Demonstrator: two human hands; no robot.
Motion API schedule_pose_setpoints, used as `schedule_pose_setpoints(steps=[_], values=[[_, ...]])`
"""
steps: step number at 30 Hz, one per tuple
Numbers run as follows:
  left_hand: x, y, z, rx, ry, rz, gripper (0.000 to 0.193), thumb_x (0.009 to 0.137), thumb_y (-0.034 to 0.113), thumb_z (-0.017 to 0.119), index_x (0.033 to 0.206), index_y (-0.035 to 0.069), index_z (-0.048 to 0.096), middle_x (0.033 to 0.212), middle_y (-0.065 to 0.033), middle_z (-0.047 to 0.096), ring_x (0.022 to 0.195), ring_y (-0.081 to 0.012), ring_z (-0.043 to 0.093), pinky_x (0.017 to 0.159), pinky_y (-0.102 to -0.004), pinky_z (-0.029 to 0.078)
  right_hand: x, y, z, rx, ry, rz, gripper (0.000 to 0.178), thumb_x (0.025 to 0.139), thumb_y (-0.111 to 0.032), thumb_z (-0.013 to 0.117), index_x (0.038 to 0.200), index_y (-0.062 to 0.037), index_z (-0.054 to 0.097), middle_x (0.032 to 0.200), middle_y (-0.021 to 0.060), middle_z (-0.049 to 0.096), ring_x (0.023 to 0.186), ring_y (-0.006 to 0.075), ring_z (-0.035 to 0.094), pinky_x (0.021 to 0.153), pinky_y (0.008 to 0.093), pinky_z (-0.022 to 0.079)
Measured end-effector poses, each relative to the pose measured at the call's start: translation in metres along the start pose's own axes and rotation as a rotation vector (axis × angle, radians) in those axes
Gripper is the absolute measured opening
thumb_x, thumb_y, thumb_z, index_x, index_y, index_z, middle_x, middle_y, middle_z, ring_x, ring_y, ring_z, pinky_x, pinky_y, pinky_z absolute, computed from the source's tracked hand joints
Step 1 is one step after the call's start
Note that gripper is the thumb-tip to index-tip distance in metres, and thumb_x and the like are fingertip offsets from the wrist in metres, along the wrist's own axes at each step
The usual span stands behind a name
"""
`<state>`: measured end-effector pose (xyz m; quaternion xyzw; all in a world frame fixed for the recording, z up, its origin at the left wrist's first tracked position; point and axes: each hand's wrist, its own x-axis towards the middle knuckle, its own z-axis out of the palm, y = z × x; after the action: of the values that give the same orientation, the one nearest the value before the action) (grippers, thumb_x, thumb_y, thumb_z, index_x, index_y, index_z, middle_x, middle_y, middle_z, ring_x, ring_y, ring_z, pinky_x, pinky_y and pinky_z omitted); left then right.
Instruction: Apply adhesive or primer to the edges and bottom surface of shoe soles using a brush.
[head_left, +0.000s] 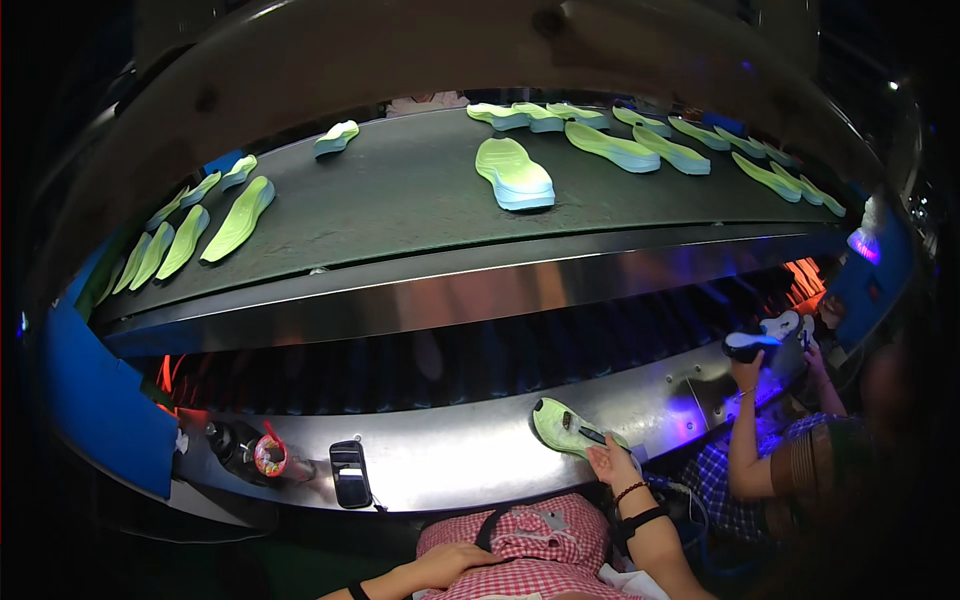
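Note:
My right hand (pixel 610 464) is closed around one end of a yellow-green shoe sole (pixel 558 428), which is over the metal ledge in front of me. Its upturned face has a pale middle with dark patches; whether the long dark strip near my fingers belongs to the sole, I cannot tell. The fingers beneath the sole are hidden. My left hand (pixel 452 566) lies flat on the red-and-white checked apron (pixel 550 535) over my lap, holding nothing, close to a dark strap.
Several green-and-blue soles (pixel 515 175) lie on the dark conveyor belt (pixel 380 205) above. On the metal ledge (pixel 430 470) are a phone (pixel 350 474), a dark bottle (pixel 230 448) and a cup with a red straw (pixel 270 455). A co-worker's hand (pixel 746 370) holds a shoe part at right.

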<state>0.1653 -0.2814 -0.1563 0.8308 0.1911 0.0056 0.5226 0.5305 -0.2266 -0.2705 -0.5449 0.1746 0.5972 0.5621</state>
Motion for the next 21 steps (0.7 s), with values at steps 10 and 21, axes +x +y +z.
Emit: schedule_pose_setpoints(steps=[10,21], values=[[0.005,0.031,-0.001,0.521,-0.134,-0.172,0.044,0.083,0.016,0.039,0.126,0.019,0.042,0.11,-0.0046,0.055,0.095,-0.0217,0.057,0.073,-0.0343,0.049,-0.163,0.034,-0.02,-1.575,-0.946,-0.178,0.024,0.077,-0.025,0.066,0.091,-0.0056,0.061,0.08,0.0025,0.058,0.072,0.0096,0.054,0.062,0.0231,0.045],[0.013,0.024,-0.009,0.468,-0.212,-0.11,0.047,0.08,0.027,0.042,0.126,0.014,0.041,0.118,-0.0066,0.049,0.096,-0.0243,0.056,0.072,-0.0332,0.049,-0.197,0.057,-0.029,-2.026,-0.947,-0.733,0.041,0.083,-0.012,0.042,0.124,-0.0076,0.035,0.107,0.0167,0.048,0.092,0.032,0.056,0.072,0.0392,0.048]])
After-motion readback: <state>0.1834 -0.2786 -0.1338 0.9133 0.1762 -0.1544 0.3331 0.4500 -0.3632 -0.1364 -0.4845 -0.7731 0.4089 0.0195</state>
